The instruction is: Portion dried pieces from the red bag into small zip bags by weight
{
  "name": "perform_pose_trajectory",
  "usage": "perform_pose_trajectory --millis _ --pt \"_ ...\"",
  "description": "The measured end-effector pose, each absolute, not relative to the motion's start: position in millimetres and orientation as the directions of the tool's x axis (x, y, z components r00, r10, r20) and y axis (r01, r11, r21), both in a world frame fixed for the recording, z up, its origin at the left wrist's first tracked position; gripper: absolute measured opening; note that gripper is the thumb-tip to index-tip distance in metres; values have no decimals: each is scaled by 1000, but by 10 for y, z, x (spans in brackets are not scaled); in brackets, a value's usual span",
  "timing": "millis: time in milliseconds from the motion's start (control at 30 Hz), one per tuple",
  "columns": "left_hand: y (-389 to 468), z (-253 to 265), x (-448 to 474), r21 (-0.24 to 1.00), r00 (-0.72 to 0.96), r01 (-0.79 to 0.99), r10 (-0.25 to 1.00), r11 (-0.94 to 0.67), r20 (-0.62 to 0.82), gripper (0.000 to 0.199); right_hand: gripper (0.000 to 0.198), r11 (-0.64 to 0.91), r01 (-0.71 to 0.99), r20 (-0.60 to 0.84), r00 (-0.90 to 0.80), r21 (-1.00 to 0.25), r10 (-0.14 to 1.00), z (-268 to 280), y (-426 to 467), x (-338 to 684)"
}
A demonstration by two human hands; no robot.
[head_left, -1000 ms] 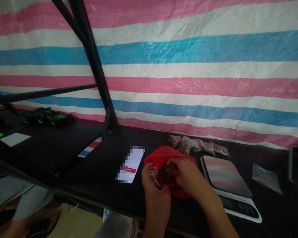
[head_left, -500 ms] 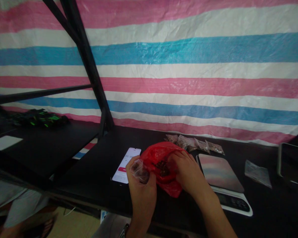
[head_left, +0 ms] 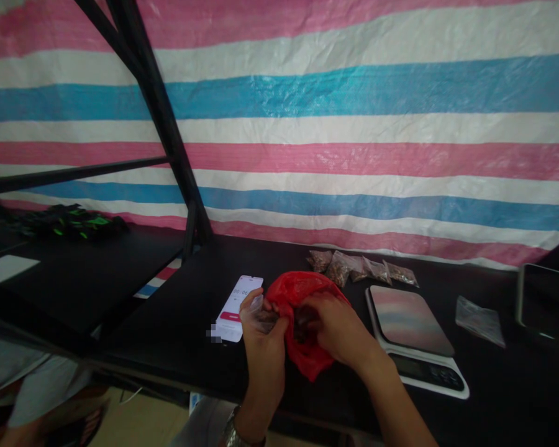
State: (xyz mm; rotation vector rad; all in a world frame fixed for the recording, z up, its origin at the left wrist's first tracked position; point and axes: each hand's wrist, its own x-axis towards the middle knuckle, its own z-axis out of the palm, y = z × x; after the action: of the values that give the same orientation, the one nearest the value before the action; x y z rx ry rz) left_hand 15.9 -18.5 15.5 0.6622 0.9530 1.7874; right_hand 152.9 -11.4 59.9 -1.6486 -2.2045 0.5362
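Observation:
A clear plastic bag (head_left: 261,316) is held in my left hand (head_left: 264,347), its fingers closed round it against the rim of a red plastic bag (head_left: 302,284). My right hand (head_left: 333,326) reaches into the mouth of the red bag, fingers curled at dark brown bits (head_left: 302,326) inside. What the right fingertips grip is hidden. Just left of my left hand lies a phone (head_left: 237,307) with a lit timer screen. To the right of my right hand stands a kitchen scale (head_left: 410,320) with nothing on its plate.
Several filled clear packets (head_left: 340,267) lie in a row behind the red bag. Right of the scale are a flat clear bag (head_left: 479,320) and a dark-screened device (head_left: 547,304). A black post (head_left: 168,136) rises at left; a person's leg (head_left: 46,391) shows below.
My right hand has shifted left and its fingers have curled more inside the red bag. The red bag's mouth has narrowed. The view has moved slightly.

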Motion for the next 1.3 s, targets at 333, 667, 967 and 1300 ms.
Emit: perform_pose_trajectory --millis 333,667,967,1300 --pt "-48 284 62 710 -320 -687 941 -153 -107 73 38 371 669 112 -397 -644 911 568 -151 1550" --pt "-54 275 0 841 -412 -472 910 -264 54 63 34 171 239 52 -435 -956 899 495 -81 1636" --pt "-170 169 -205 957 -110 -175 971 -230 213 56 30 194 211 128 -293 -958 948 580 -66 1786" --pt "-199 -5 -268 966 134 31 959 -257 251 36 35 355 358 271 -264 -864 926 882 -237 1587"
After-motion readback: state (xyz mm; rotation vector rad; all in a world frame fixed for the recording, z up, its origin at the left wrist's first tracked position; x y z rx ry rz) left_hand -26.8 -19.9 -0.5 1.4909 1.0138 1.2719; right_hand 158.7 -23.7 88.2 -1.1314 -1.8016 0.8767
